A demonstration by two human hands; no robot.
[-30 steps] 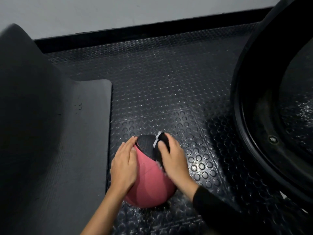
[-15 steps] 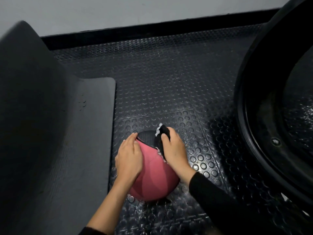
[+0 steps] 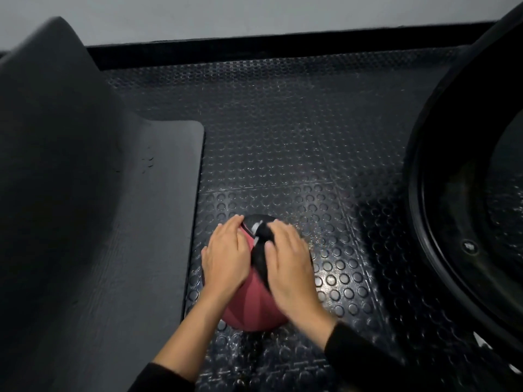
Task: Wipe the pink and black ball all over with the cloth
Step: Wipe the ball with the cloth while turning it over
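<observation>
Floor (image 3: 283, 137): dark rubber w/ raised round studs, fills most of the view; glossy patches near the ball.
Grey form (image 3: 113, 250): big smooth grey shape on the L side, tall curved part at far L, flat part w/ a rounded corner lying on the floor; its R edge runs just beside the ball.
Black ring (image 3: 441, 193): large round black rim at R edge, only partly in view; well apart from the ball.
Wall (image 3: 254, 15): pale grey, across the top.
Skirting (image 3: 254, 45): black strip btwn wall & floor.
Ball (image 3: 252, 304): pink & black, sits on the studded floor, centre-bottom of view, just R of the grey form's edge. Pink side faces the camera, black part at the far top. Both hands on it.
Right hand (image 3: 291, 267): palm down on the ball's upper R side, fingers laid out along the curve, not curled into a fist; presses the cloth onto the ball. Black sleeve (image 3: 368, 360) to the wrist.
Left hand (image 3: 226, 258): flat on the ball's upper L side, fingers straight & together, holds nothing, steadies the ball. Forearm bare, sleeve edge at bottom.
Cloth (image 3: 261, 250): black w/ a bit of white at the far end; lies on top of the ball btwn the 2 hands, mostly under the R palm & thumb.
</observation>
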